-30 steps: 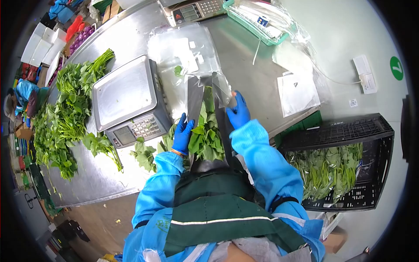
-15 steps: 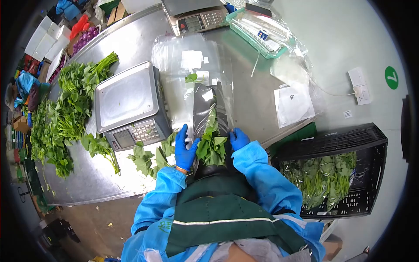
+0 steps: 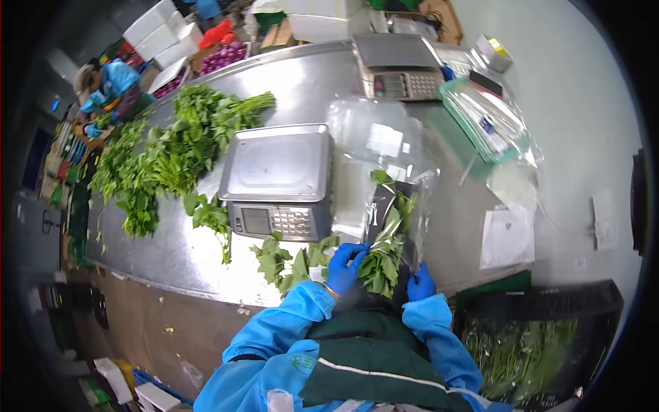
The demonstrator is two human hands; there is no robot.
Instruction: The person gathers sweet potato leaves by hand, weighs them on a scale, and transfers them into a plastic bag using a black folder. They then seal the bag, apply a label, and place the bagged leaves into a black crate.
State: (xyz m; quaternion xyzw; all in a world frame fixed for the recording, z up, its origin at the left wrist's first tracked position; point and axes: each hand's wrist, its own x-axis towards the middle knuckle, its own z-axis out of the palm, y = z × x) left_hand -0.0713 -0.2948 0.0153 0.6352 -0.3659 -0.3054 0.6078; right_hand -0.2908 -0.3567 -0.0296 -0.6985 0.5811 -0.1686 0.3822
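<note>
A bunch of leafy greens (image 3: 383,264) lies partly inside a clear plastic bag (image 3: 424,199), on a dark strip (image 3: 379,209) in front of my body. My left hand (image 3: 345,268), in a blue glove, has its thumb and fingers closed at the left edge of the bag, touching the leaves. On the opposite side, my right hand (image 3: 421,283), also blue-gloved, is closed on the bag's right edge. Loose leaves (image 3: 278,264) lie on the steel table (image 3: 288,86) left of my left hand.
A scale (image 3: 274,165) stands left of the flat bags (image 3: 350,137). Greens are heaped (image 3: 171,161) further left. A second scale (image 3: 398,62) and a green basket (image 3: 473,123) sit at the back. A black crate (image 3: 604,329) holds bagged greens at right. A co-worker (image 3: 113,86) is far left.
The view has swung left, so everything sits further right in it. My left hand has gone from spread fingers to a pinch at the bag's edge.
</note>
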